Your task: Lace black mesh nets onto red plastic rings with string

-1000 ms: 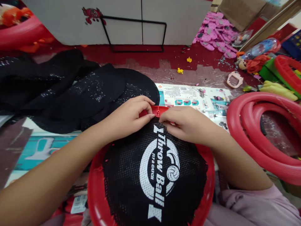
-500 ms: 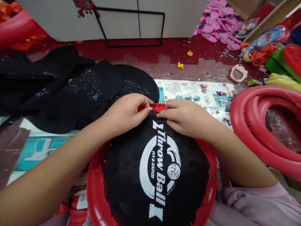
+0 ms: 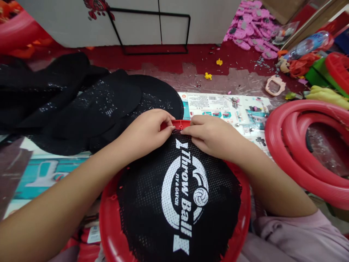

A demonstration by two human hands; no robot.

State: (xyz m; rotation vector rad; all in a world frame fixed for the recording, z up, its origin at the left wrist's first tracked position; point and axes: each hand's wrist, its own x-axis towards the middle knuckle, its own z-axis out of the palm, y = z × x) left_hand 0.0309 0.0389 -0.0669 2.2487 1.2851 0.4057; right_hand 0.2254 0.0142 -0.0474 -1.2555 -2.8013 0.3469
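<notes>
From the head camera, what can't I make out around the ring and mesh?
Head view: whether the mesh edge is seated on the far rim of the red ring; the left hand and right hand, pinching it, cover it.
Ring's near side: cut off by the bottom edge.
Print on the paper sheet: too small.
Red hoops: cut off at right.

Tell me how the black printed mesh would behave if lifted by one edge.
Probably floppy: the black mesh lies slack over the red ring, and the spare pieces lie in folds. Likely light, being full of holes.
</notes>
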